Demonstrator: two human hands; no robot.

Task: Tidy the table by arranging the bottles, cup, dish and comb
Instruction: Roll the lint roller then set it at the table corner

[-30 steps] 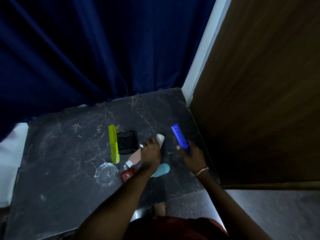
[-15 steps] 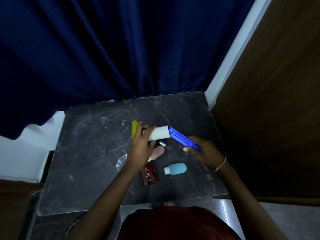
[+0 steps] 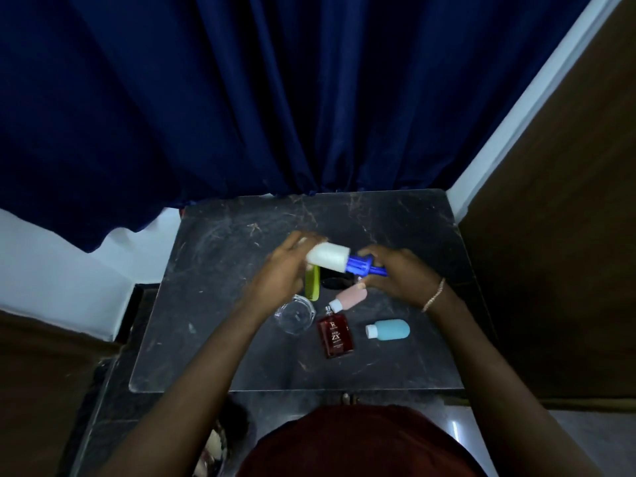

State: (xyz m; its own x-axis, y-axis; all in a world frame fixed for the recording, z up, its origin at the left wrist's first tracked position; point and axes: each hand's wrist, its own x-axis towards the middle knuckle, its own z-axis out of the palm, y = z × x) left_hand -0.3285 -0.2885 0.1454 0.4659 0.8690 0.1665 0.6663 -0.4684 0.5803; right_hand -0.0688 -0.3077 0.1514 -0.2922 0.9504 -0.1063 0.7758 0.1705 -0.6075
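My left hand (image 3: 287, 270) was curled around a white bottle (image 3: 327, 258), holding it on its side above the table (image 3: 220, 339), fingers wrapped over its far end. My right hand (image 3: 401, 275) was closed on a blue comb (image 3: 363, 267), gripping it by the right part while its left end met the open side of the white bottle. Whether the comb's tip was inside the bottle or only touching it, I could not tell. Both hands were lifted off the tabletop, close together, near its middle.

Below my hands lay the rest. A yellow-green comb (image 3: 312, 287) lay on the marble just under my left hand, running away from me, its far end hidden by the bottle. Just right of it sat a black cup (image 3: 335, 281), mostly covered by the bottle and the blue comb. A pink bottle (image 3: 351, 297) lay on its side beneath my right hand, its white cap pointing toward me and to the left. Close to that cap lay a dark red bottle (image 3: 335, 335), flat on the table with its label up and its neck pointing away from me. To its right, apart from it, a light blue bottle (image 3: 390, 329) lay on its side with its white cap toward the red one. A clear glass dish (image 3: 296, 314) stood left of the red bottle, near the green comb's near end.

A dark blue curtain (image 3: 275, 98) hung behind the table, and a brown wooden panel (image 3: 557, 235) stood along its right side.
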